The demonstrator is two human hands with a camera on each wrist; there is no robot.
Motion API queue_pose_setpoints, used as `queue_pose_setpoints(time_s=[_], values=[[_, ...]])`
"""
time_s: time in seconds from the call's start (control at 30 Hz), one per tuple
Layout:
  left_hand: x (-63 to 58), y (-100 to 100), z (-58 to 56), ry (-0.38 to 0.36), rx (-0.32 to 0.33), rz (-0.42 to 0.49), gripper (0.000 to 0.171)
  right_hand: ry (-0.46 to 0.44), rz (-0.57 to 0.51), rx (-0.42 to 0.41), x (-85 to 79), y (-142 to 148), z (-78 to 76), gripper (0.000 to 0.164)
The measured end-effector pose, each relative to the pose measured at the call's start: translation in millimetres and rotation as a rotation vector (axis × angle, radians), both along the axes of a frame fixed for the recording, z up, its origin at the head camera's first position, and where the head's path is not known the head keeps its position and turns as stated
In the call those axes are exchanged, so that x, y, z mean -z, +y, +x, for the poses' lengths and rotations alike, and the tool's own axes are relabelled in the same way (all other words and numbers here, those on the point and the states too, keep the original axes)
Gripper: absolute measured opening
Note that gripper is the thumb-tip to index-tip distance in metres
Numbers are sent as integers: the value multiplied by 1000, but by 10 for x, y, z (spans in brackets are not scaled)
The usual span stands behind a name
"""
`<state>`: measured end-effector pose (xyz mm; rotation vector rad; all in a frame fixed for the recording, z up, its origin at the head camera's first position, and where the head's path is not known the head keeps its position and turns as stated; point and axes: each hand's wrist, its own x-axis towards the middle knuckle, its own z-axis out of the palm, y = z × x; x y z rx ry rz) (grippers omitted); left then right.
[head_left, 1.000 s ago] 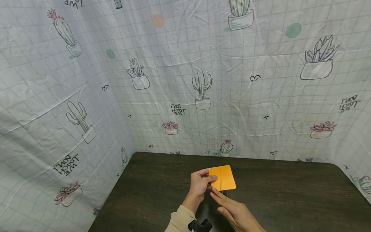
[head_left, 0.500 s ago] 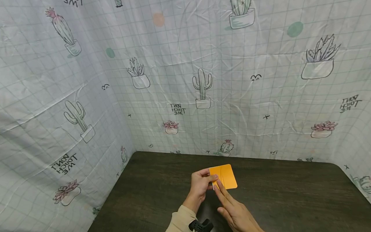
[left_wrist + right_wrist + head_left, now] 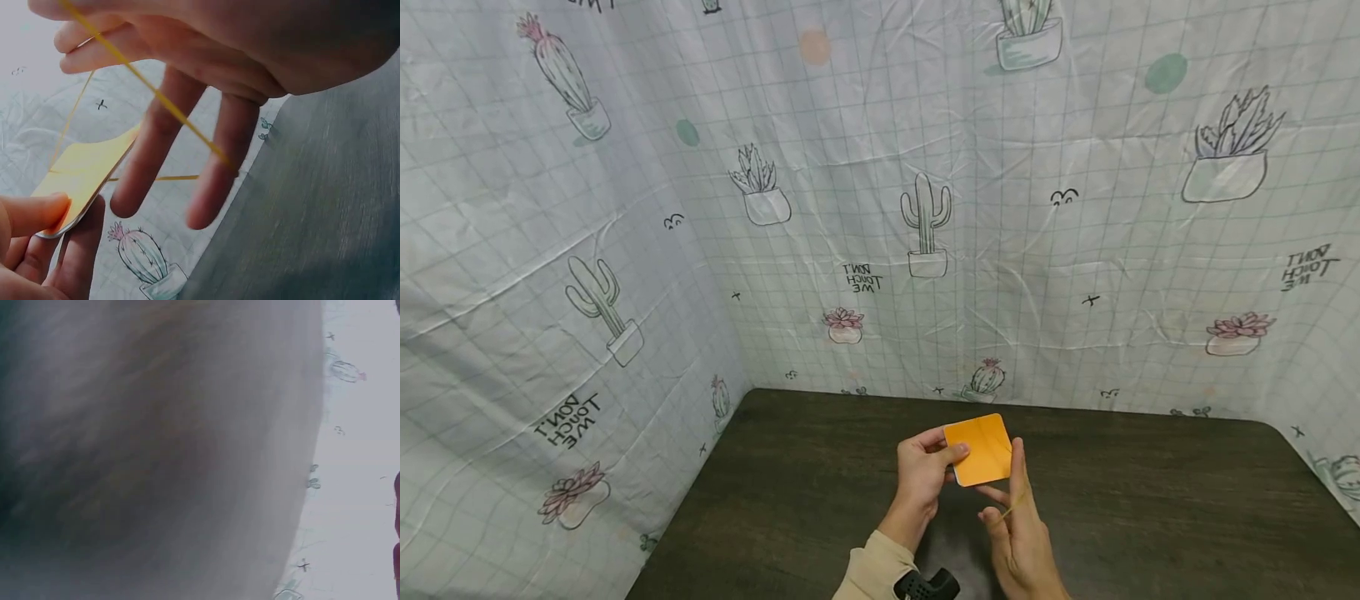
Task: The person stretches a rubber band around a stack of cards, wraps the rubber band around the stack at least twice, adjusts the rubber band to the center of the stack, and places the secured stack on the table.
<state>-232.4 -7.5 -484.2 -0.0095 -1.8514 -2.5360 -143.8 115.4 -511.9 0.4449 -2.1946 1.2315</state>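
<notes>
My left hand (image 3: 919, 475) pinches an orange square card (image 3: 983, 454) with rounded corners, thumb on its face and fingers behind. Whether it is one card or a thin stack, I cannot tell. A yellow rubber band (image 3: 187, 124) runs from the card to my right hand (image 3: 1028, 546) and stretches around its spread fingers. Those fingers are fairly straight, with one upright beside the card's right edge in the head view. In the left wrist view, the card (image 3: 81, 169) bends slightly and one strand crosses the right hand's fingers. The right wrist view is mostly blurred.
Both hands are above a dark wooden table (image 3: 1150, 500). White grid-patterned cloth (image 3: 1000, 208) with cactus drawings stands behind the table and along its sides. A black band (image 3: 927, 585) is on the left wrist, over a beige sleeve (image 3: 876, 567).
The right hand has moved from the card's lower left to its right edge, turning its fingers upward. The rubber band strands have shifted across the card to the right. The left hand keeps its pinch.
</notes>
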Motion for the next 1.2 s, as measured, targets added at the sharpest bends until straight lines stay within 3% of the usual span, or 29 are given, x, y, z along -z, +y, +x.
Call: queue_pose_setpoints(time_s=[0.33, 0.47, 0.6, 0.9, 1.2], values=[[-56, 74, 18, 60, -147, 45, 22, 43, -129, 27, -100, -116, -7, 70], [-57, 78, 13, 82, -196, 49, 22, 14, -154, 37, -132, -162, 8, 69], [-55, 70, 10, 76, -209, 57, 21, -32, -153, 57, -178, -190, 28, 71], [-64, 67, -9, 80, -243, 51, 20, -22, -159, 20, -201, -220, 78, 71], [-94, 64, -23, 72, -268, 66, 20, -177, -267, 46, -242, -324, 129, 65]])
